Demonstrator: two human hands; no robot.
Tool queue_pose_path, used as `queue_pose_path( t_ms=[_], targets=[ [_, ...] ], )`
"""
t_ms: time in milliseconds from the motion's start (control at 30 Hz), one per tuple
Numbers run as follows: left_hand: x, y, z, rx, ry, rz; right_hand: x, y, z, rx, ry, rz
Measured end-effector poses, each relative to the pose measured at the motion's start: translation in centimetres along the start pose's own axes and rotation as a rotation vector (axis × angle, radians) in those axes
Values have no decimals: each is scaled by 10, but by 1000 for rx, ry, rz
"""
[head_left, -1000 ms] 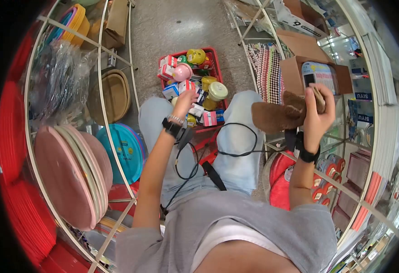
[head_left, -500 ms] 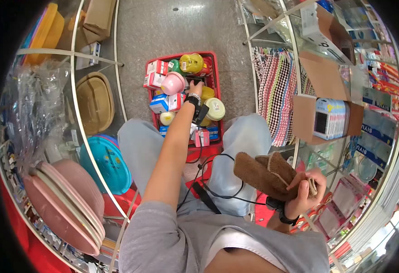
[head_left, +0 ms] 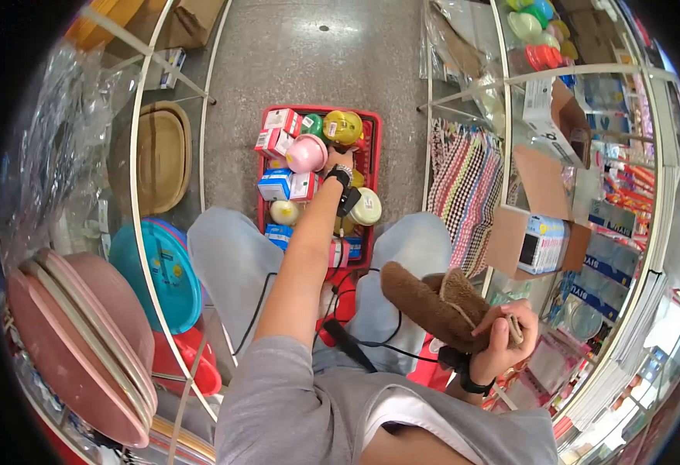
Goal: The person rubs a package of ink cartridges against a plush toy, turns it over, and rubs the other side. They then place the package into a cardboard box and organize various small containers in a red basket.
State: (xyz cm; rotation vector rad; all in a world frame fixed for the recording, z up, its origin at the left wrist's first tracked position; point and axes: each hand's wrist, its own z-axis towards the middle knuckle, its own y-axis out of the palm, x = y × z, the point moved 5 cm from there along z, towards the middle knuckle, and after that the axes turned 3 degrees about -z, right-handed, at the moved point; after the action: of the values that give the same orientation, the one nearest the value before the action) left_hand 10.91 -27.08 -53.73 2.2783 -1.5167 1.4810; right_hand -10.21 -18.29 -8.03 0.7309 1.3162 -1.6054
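My left hand [head_left: 340, 160] is down in a red plastic basket [head_left: 377, 155], between a pink cup-shaped container [head_left: 307, 153] and a yellow container [head_left: 343, 127]. Its fingertips are hidden among the goods, so I cannot see what they touch. Around it lie red-and-white boxes [head_left: 274, 142], a blue-and-white box [head_left: 275, 184], a green container [head_left: 312, 125] and a pale green lidded container [head_left: 367, 207]. Over my right thigh, my right hand [head_left: 508, 339] is closed round the end of a folded brown fuzzy cloth [head_left: 433, 310].
Wire-framed shelves stand on both sides. Pink basins [head_left: 84, 349], a teal basin [head_left: 154, 271] and tan basins [head_left: 162, 159] are at left. Striped woven mats [head_left: 468, 186] and an open cardboard box [head_left: 506, 240] are at right. A black cable [head_left: 386, 341] loops across my lap.
The view has shifted, so the basket appears lower. My left hand has gone a little deeper between the containers, its fingers now more hidden. My right hand keeps the brown cloth.
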Motion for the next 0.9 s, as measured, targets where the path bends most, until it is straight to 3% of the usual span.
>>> queue_pose_path(
  t_ms=[200,333,533,667,733,900],
  targets=[
    [8,-10,-6,-34,-25,206,-9,4,-11,-13,80,-9],
    [6,-17,-10,-75,74,277,-14,3,-6,-4,99,-20],
    [2,-15,-6,-113,100,252,-7,-3,-6,-17,81,-45],
    [-9,3,9,-379,63,74,0,-3,-8,15,156,7],
    [-3,-1,4,-374,143,15,1,-5,-7,7,149,-24],
    [-8,9,20,-380,106,-41,7,-6,-3,-23,138,-53]
  ],
)
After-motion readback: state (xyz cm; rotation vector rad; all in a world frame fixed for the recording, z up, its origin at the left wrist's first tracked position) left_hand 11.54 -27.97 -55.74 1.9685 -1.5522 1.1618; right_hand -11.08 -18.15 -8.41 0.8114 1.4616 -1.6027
